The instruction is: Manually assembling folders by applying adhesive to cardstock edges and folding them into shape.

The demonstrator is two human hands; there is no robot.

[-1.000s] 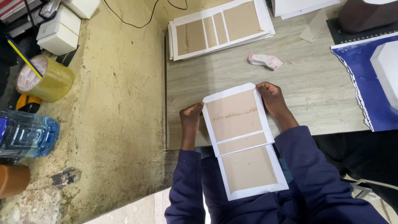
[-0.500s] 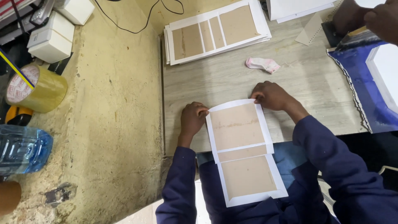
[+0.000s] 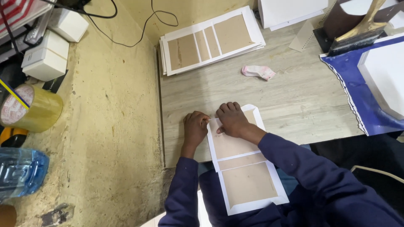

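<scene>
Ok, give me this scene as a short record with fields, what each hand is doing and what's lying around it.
Left hand: presses the left edge of the white sheet with brown panels, near its top corner
Right hand: flat on the sheet's upper panel
Sheet: lies over the near edge of the wooden table, lower part over the lap
Stack of similar sheets: far side of the table
Pink cloth: beyond the hands
Tape roll: left ledge
Blue sheet: table's right end

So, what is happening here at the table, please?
A person in dark blue sleeves works on a white sheet with brown card panels at the near edge of the wooden table. The left hand presses its top left corner, the right hand lies flat on the top panel. A stack of similar sheets lies further back.
</scene>
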